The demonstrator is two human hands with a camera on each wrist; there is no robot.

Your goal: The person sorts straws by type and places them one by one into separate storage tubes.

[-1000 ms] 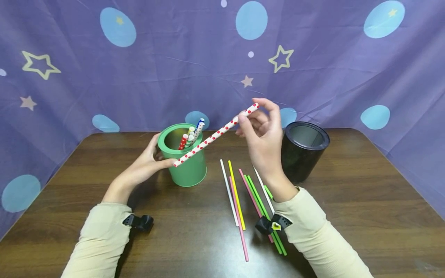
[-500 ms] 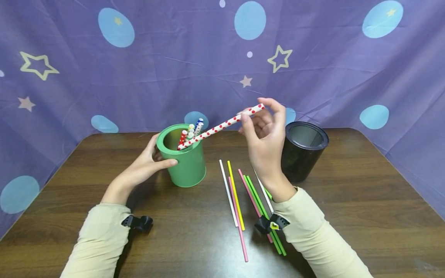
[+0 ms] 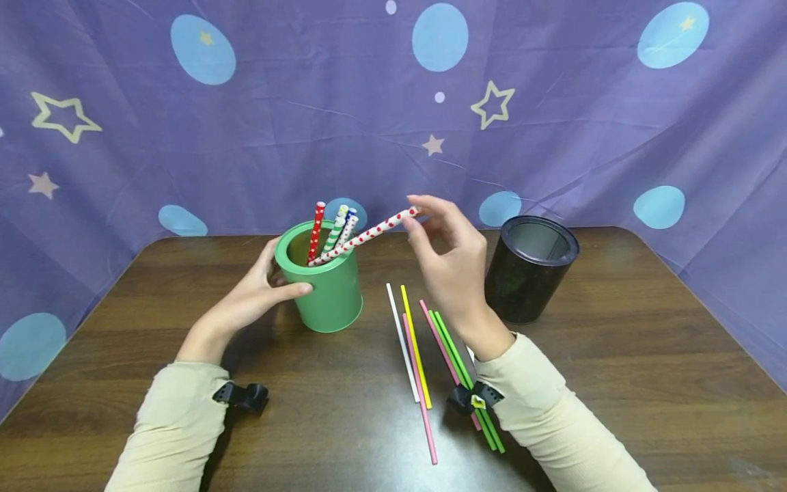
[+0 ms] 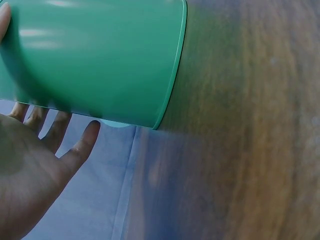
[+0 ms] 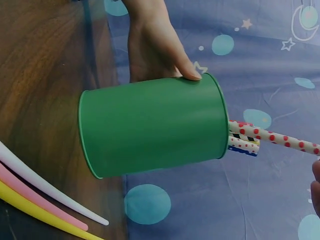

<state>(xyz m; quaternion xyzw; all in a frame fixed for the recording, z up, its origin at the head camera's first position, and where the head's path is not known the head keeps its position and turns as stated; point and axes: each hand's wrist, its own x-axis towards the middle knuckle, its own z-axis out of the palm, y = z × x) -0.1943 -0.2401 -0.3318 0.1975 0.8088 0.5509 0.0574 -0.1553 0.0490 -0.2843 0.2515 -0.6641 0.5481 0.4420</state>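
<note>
My left hand (image 3: 246, 294) holds the side of a green can (image 3: 332, 301), thumb in front and fingers behind. In the left wrist view, the fingers (image 4: 52, 131) lie along its far side. Several patterned paper straws stand in the can, among them a red one with white dots (image 3: 315, 232) and a green striped one (image 3: 333, 236). My right hand (image 3: 451, 266) pinches the upper end of a white straw with red dots (image 3: 381, 228). That straw slants down to the left, its lower end at the can's mouth, across the near right rim. The right wrist view shows its upper end running toward the fingertips.
Thin sticks lie on the wooden table (image 3: 307, 424) between the arms: a white one (image 3: 402, 342), a yellow one (image 3: 416, 345), pink ones (image 3: 429, 430) and green ones (image 3: 455, 355). A black can (image 3: 522, 280) stands behind my right wrist. A purple curtain (image 3: 369, 137) hangs behind.
My right hand has moved left and down, bringing the red-dotted straw's lower end from in front of the can to its mouth. The red straw in the can now stands taller and more upright.
</note>
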